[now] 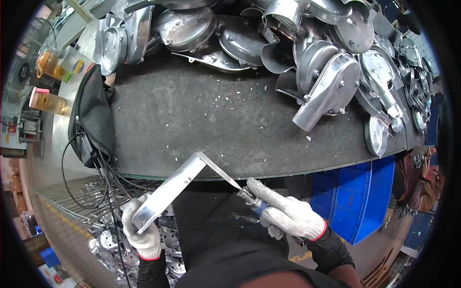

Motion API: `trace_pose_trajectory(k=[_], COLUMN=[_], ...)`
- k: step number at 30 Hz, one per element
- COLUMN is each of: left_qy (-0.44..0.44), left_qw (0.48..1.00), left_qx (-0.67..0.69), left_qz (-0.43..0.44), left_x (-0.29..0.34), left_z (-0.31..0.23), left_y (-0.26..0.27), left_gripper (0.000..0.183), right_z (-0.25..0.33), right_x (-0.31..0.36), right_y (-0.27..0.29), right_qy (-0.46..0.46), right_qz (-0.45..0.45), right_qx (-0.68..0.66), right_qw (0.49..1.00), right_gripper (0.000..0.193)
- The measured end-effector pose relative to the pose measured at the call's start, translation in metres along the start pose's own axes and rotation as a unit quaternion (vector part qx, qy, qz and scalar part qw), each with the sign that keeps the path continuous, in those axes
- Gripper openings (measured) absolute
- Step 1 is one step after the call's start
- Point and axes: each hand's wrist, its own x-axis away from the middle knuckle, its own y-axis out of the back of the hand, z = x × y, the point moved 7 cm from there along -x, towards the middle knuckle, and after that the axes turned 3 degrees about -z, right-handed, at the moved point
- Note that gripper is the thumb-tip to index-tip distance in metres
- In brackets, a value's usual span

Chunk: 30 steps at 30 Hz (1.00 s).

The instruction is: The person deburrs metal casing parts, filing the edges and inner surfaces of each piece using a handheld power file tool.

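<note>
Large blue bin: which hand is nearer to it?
Right. The right hand is left of the large blue bin; the left hand is farther left, holding a metal part.

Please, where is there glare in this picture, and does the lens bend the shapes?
Head view: bright shine on the metal piece and on the piled metal covers; head view: the dark table looks mostly dull, its front edge bowed, probably by the fisheye lens; head view: black corners frame the round image.

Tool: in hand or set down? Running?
In hand: the right hand grips the tool by its blue body, flat bar toward the metal part in the left hand. Running: can't tell.
</note>
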Motion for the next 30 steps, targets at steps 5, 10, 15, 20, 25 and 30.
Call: trace_pose_trajectory(k=[5, 10, 15, 20, 25, 30], left_qy=[0.002, -0.028, -0.009, -0.004, -0.018, -0.026], left_qw=[1.000, 0.999, 0.995, 0.999, 1.000, 0.999], left_qx=[0.013, -0.035, 0.098, 0.042, -0.009, 0.005], left_qz=[0.000, -0.024, 0.006, 0.009, -0.015, -0.024], left_x=[0.002, 0.005, 0.004, 0.003, 0.002, 0.002], left_z=[0.005, 0.008, 0.010, 0.006, 0.001, 0.001], left_y=[0.000, 0.004, 0.002, 0.001, 0.000, -0.001], left_gripper=[0.034, 0.041, 0.042, 0.041, 0.043, 0.034], right_z=[0.001, -0.004, -0.001, -0.002, 0.011, 0.013], right_x=[0.002, 0.004, 0.005, 0.005, 0.007, 0.007], right_y=[-0.004, -0.001, -0.004, -0.012, -0.016, -0.020], right_qy=[0.011, -0.026, -0.017, 0.002, 0.127, 0.132], right_qz=[0.013, -0.023, -0.005, 0.005, -0.050, -0.065], right_qx=[-0.005, -0.021, 0.001, 0.066, 0.194, 0.301], right_qw=[1.000, 0.999, 1.000, 0.998, 0.971, 0.942], right_gripper=[0.067, 0.066, 0.068, 0.069, 0.072, 0.073])
